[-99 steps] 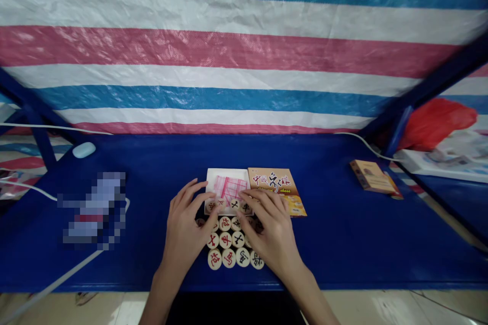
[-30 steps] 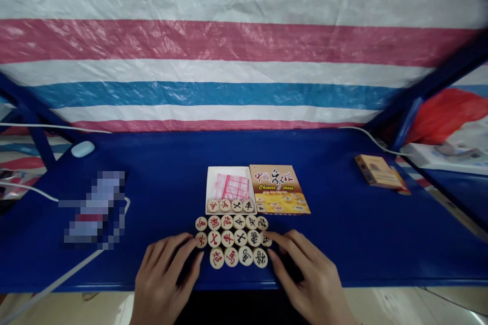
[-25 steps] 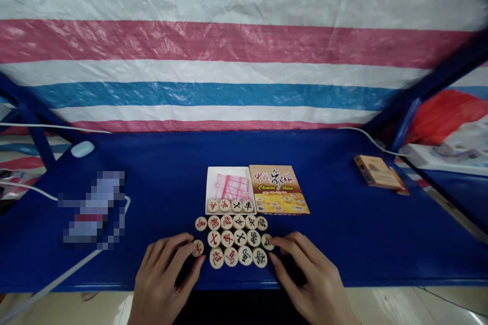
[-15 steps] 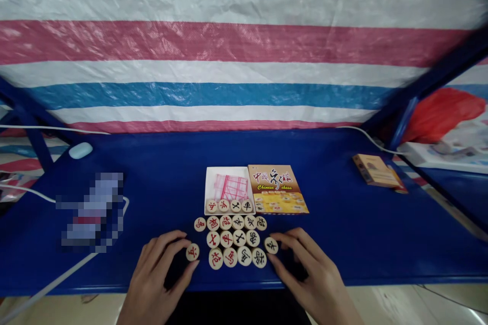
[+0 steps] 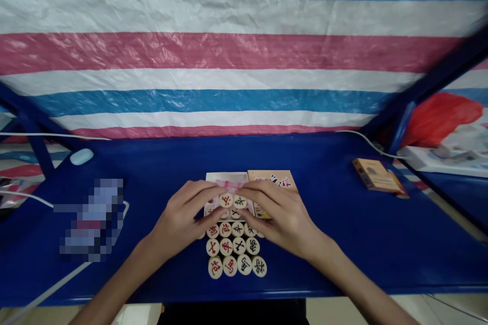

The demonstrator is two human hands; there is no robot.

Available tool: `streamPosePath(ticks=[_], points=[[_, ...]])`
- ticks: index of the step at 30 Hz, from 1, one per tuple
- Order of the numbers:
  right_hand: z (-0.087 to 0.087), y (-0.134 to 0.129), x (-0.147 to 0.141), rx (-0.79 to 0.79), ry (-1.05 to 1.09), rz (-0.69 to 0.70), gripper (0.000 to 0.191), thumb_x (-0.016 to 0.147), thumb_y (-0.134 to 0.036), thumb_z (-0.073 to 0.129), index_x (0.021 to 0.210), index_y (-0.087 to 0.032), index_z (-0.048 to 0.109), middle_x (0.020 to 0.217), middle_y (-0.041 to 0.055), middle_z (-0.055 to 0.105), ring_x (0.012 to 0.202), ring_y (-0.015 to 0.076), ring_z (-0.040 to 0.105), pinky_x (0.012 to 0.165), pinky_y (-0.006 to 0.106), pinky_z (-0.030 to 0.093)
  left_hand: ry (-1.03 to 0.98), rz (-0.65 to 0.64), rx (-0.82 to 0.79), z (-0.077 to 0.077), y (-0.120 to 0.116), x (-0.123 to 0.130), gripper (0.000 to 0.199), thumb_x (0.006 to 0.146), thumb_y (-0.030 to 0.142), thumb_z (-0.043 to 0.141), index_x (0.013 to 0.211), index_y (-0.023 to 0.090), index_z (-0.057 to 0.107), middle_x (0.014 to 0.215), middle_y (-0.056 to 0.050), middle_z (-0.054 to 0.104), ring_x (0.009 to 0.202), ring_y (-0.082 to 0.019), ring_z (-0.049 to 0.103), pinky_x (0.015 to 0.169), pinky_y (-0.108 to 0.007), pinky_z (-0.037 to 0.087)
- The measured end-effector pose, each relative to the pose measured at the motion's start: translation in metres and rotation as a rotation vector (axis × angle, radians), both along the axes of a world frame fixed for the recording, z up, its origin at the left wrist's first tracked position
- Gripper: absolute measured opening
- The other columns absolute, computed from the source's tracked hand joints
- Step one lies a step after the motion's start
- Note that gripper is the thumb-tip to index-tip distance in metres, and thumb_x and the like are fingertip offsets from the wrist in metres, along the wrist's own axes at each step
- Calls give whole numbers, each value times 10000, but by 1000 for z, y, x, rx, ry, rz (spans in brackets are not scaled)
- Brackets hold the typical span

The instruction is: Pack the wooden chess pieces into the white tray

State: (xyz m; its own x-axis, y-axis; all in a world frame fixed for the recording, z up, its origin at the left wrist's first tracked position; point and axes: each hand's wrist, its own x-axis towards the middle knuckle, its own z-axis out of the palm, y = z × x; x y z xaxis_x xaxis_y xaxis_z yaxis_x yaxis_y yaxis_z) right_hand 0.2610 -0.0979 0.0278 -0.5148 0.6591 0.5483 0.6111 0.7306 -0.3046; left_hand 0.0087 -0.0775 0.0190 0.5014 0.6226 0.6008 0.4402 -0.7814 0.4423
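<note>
Pinching a round, cream-coloured game piece with a red character [image 5: 226, 200] between thumb and fingers, the person's left hand [image 5: 185, 213] reaches over a shallow white rectangular tray [image 5: 211, 178]. Opposite it, the right hand [image 5: 285, 213] has its grip closed around a round, cream-coloured game piece with a black character [image 5: 240, 201]. The two pieces sit side by side, faces up, at the tray's near end; whether they touch what lies beneath cannot be told. Inside the tray, partly covered by the fingers, are crumpled pink-and-white plastic [image 5: 230, 183] and more round pieces. A tan and yellow printed cardboard lid [image 5: 288, 181] lies against the tray's right side, half hidden by the right hand. Nearer the person, on the blue surface [image 5: 324, 172], stand rows of round pieces with red and black characters [image 5: 230, 266], four in the nearest row and four in the next, with the row closest to the tray partly hidden.
</note>
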Motion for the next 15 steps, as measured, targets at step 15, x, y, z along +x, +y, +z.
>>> streamPosePath(ticks=[15], points=[[-25, 17, 5, -66, 46, 110, 384, 1003, -237, 596, 1387, -246, 588, 1232, 67, 707, 1115, 188, 679, 916, 369, 600, -66, -53, -22, -34, 16, -2, 316, 892, 210, 750, 1200, 242, 686, 1122, -49, 750, 1020, -166, 711, 899, -326, 590]])
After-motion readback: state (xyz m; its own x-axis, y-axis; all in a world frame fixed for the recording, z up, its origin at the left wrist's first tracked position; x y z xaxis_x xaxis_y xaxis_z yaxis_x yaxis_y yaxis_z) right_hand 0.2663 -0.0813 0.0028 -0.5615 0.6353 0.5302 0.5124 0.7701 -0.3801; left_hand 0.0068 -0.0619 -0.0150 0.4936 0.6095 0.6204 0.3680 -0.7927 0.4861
